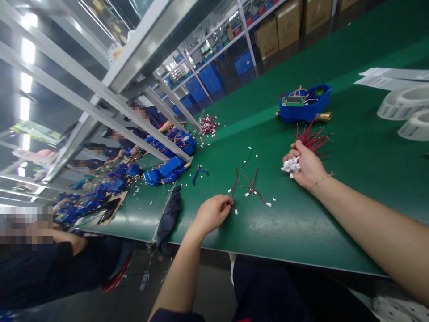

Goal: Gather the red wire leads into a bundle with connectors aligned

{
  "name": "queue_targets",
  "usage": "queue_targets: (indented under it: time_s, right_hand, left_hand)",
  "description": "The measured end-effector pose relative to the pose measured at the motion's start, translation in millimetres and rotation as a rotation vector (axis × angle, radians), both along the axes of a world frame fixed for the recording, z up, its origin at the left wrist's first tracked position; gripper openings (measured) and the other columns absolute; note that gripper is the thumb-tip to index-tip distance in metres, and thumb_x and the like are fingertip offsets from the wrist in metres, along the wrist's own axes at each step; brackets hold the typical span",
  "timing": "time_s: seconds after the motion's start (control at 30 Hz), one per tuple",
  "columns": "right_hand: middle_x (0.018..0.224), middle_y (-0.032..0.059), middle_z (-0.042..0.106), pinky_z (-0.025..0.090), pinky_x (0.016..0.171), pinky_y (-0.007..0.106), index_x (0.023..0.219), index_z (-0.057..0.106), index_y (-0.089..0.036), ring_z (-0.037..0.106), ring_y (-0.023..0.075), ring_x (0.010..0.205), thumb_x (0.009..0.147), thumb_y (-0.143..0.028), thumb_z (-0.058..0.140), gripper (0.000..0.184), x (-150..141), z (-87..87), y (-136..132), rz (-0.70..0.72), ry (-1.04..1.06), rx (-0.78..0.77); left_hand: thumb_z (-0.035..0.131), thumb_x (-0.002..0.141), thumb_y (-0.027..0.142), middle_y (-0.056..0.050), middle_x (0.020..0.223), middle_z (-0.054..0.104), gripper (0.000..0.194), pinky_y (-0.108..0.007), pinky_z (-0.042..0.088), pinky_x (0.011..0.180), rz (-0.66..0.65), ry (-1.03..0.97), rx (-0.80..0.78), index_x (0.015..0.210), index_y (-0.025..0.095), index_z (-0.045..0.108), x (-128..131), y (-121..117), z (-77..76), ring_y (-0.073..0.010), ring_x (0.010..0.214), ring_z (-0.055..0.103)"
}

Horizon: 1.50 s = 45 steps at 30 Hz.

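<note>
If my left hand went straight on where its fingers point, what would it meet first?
Your left hand would probably meet the nearest red wires, right beside it; depth is unclear, so they may be touching.

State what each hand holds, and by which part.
Right hand: a bundle of red wires, gripped near its white connectors. Left hand: cannot be told.
</note>
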State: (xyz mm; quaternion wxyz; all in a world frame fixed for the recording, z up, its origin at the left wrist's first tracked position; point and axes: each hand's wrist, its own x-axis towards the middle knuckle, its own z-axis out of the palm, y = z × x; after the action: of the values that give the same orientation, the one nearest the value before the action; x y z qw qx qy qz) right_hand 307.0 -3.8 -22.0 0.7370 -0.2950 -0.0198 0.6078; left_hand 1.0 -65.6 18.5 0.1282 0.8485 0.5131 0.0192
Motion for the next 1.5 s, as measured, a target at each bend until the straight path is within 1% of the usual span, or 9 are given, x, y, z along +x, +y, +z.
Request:
queue_targets:
  time_s: [0.1, 0.23, 0.33, 0.5, 0.63, 0.83, 1.17, 1.37, 1.5]
  right_hand:
    - [0.049, -0.0104, 0.035, 0.046, 0.049, 0.018, 0.075, 0.052, -0.019, 0.037, 0.0052, 0.04, 0.101, -0.036, 0.058, 0.032, -0.2, -0.9, 0.5, 0.003, -0.004, -0.002]
    - [0.049, -0.0099, 0.035, 0.046, 0.049, 0.018, 0.074, 0.052, -0.019, 0.038, 0.0056, 0.04, 0.102, -0.034, 0.056, 0.033, 0.2, -1.1, 0.7, -0.003, -0.01, -0.011]
    - [0.049, -0.0097, 0.035, 0.046, 0.049, 0.018, 0.074, 0.052, -0.018, 0.039, 0.0053, 0.041, 0.105, -0.031, 0.051, 0.034, 0.8, -1.1, 1.1, -0.006, -0.011, -0.017]
    - [0.049, -0.0097, 0.035, 0.047, 0.05, 0.018, 0.075, 0.052, -0.018, 0.038, 0.0051, 0.041, 0.105, -0.03, 0.05, 0.033, 0.4, -3.5, 2.9, -0.001, -0.005, -0.019]
    - [0.05, -0.0097, 0.036, 0.047, 0.051, 0.018, 0.074, 0.052, -0.018, 0.039, 0.0048, 0.041, 0.105, -0.03, 0.051, 0.033, 0.2, -4.7, 3.5, -0.008, -0.005, -0.024]
    - [0.049, -0.0093, 0.036, 0.048, 0.05, 0.02, 0.073, 0.052, -0.017, 0.039, 0.0053, 0.041, 0.106, -0.03, 0.049, 0.035, 1.2, -3.4, 3.5, -0.014, -0.009, -0.038]
    - [0.049, -0.009, 0.036, 0.049, 0.051, 0.02, 0.073, 0.054, -0.017, 0.04, 0.005, 0.043, 0.106, -0.029, 0.049, 0.035, -0.6, -2.1, 2.7, -0.004, -0.04, -0.038]
    - [0.049, -0.0092, 0.037, 0.049, 0.051, 0.019, 0.074, 0.053, -0.017, 0.042, 0.0051, 0.042, 0.106, -0.03, 0.049, 0.034, -0.6, -2.3, 3.3, 0.014, -0.042, -0.046]
    - [0.049, -0.0092, 0.036, 0.049, 0.052, 0.019, 0.073, 0.053, -0.017, 0.042, 0.0044, 0.042, 0.106, -0.03, 0.048, 0.036, -0.6, -1.2, 2.5, 0.021, -0.044, -0.042]
  left_hand:
    - [0.055, 0.095, 0.029, -0.002, 0.099, 0.07, 0.017, -0.028, 0.044, 0.072, 0.149, 0.021, 0.097, 0.109, 0.027, 0.064, 1.9, -13.5, 1.8, -0.0175, 0.08, 0.065]
    - [0.048, 0.096, 0.058, -0.008, 0.089, 0.071, 0.039, -0.031, 0.042, 0.063, 0.404, 0.189, 0.151, 0.101, 0.022, 0.059, 26.7, -35.5, -13.1, -0.0257, 0.076, 0.069]
    - [0.043, 0.099, 0.049, -0.013, 0.089, 0.072, 0.034, -0.033, 0.041, 0.061, 0.467, 0.347, 0.125, 0.097, 0.019, 0.058, 33.0, -45.7, -18.5, -0.0293, 0.075, 0.07]
    - [0.042, 0.101, 0.036, -0.01, 0.085, 0.071, 0.023, -0.029, 0.038, 0.06, 0.524, 0.408, 0.195, 0.096, 0.02, 0.058, 12.3, -42.5, -4.1, -0.0249, 0.071, 0.068]
    - [0.038, 0.104, 0.036, -0.008, 0.095, 0.067, 0.024, -0.026, 0.035, 0.057, 0.387, 0.385, 0.405, 0.101, 0.023, 0.058, 2.4, -26.5, -2.8, -0.0207, 0.078, 0.065]
    - [0.038, 0.105, 0.039, -0.005, 0.103, 0.059, 0.025, -0.026, 0.041, 0.061, 0.189, 0.324, 0.3, 0.106, 0.026, 0.059, -18.8, -11.1, -20.5, -0.0179, 0.08, 0.062]
    - [0.043, 0.104, 0.042, -0.006, 0.113, 0.058, 0.024, -0.029, 0.051, 0.084, 0.186, 0.135, 0.276, 0.112, 0.025, 0.058, -49.3, -17.0, -29.5, -0.0193, 0.097, 0.064]
    - [0.037, 0.106, 0.038, -0.004, 0.101, 0.06, 0.024, -0.027, 0.05, 0.08, 0.101, 0.106, 0.287, 0.102, 0.022, 0.054, -52.7, -9.8, -33.6, -0.0171, 0.09, 0.062]
    - [0.033, 0.107, 0.041, -0.007, 0.112, 0.06, 0.027, -0.026, 0.049, 0.077, 0.147, 0.097, 0.353, 0.11, 0.022, 0.052, -42.1, 11.0, -28.1, -0.0179, 0.1, 0.061]
